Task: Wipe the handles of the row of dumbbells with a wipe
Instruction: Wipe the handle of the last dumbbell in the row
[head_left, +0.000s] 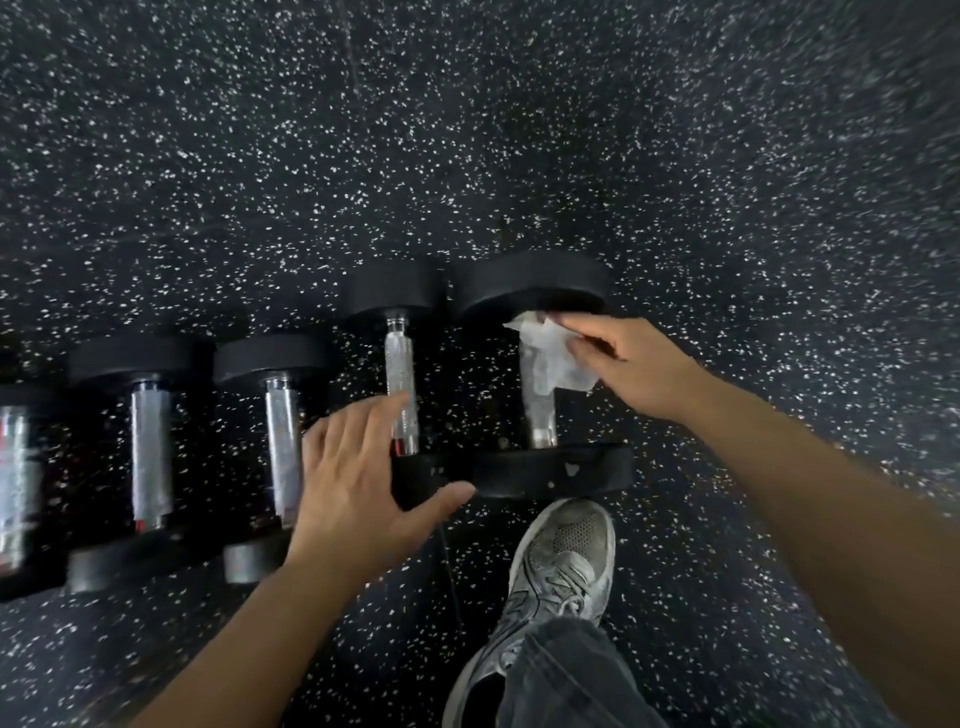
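The right hand (631, 364) is pinching a white wipe (553, 358) between thumb and fingertips and is pressing it against the far end of the handle (537, 410) of the rightmost dumbbell (540, 467). The grip of the right hand is closed on the wipe. The left hand (353, 488) is lying spread and flat, holding nothing, with its thumb over the near head of the second dumbbell (402, 384); whether the palm is actually bearing on that head is not clear. Five dumbbells are lying side by side in a row on the speckled floor (467, 156), and the three further to the left are blurred.

Hazards from this position:

- Rolling. The heads are round and are resting directly on the floor. A sideways stroke of the wipe is likely to roll the rightmost dumbbell, and it is not being held by the left hand.
- Foot exposure. A shoe (563, 566) is standing just beside the near head of the rightmost dumbbell, so any roll toward the person is likely to reach it.
- Partial coverage. The wipe is crumpled and is covering only the upper side of the handle at its far end. The underside and the near end are likely to be missed unless the wipe is being wrapped around.
- Snagging. The handle surface is looking knurled, which is likely to tear a thin wipe.
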